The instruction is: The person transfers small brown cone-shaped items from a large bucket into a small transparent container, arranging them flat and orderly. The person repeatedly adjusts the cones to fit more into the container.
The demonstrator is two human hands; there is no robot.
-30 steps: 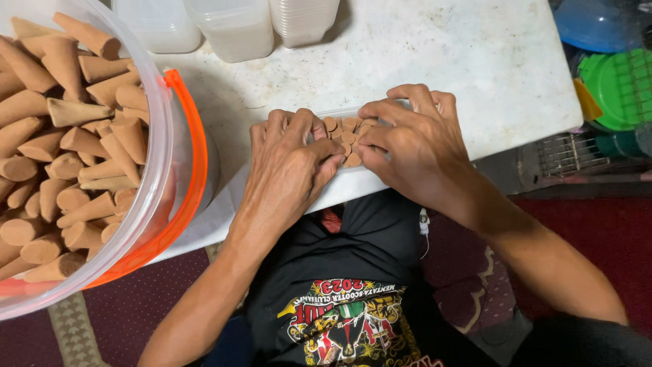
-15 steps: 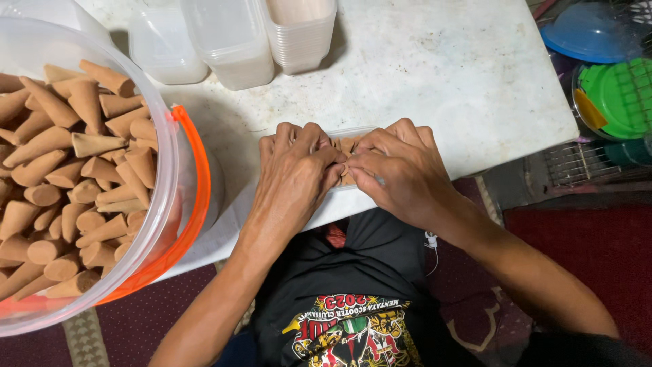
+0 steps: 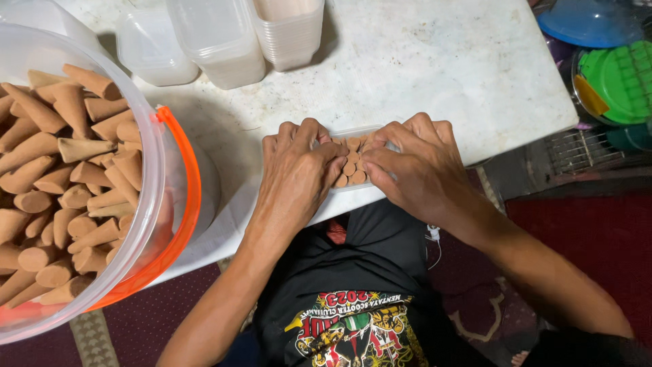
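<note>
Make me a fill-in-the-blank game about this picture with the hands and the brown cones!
1. Both hands, the left hand and the right hand, press on a small clear tray filled with brown ____.
2. The big clear bucket of cones has a rim coloured ____.
3. The tray sits near the table edge closest to the ____.
4. The stack of empty containers stands on the ____ table.

Missing words: cones; orange; person; white

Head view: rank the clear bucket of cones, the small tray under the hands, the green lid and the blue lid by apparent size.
1. Clear bucket of cones, largest, though nearest the camera.
2. Green lid and blue lid: both cut off by the frame edge, so unranked.
3. Small tray, mostly hidden under the left hand and right hand.
</note>
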